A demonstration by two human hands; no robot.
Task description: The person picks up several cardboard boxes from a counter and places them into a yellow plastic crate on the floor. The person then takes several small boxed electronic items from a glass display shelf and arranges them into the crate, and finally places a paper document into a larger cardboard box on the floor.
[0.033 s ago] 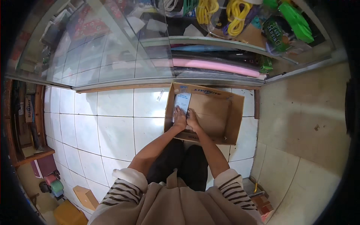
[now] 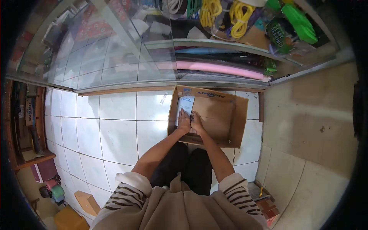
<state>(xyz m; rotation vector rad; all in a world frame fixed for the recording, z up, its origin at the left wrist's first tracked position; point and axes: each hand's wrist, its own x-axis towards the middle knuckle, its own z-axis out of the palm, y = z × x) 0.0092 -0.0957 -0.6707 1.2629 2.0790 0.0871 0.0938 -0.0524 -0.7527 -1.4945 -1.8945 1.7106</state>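
An uncovered brown cardboard box [image 2: 239,120] rests on the tiled floor before my knees. Along its left inner wall lies a flat light-blue and white package [image 2: 186,102], with printing on its far end. My left hand [image 2: 184,122] is on the near part of this package, fingers stretched out over its face. Close beside it, my right hand [image 2: 197,123] bends its fingers at the package's right edge, inside the box. Both palms face away, and the near end of the package is covered by my hands. Whether more packages lie under it, I cannot tell.
Beyond the box stands a glass display case [image 2: 126,82] holding pink rolls [image 2: 222,69] and yellow coiled cords [image 2: 239,21]. A wooden shelf [image 2: 38,159] is at left. A small carton [image 2: 87,203] and a yellow container [image 2: 71,220] sit at lower left.
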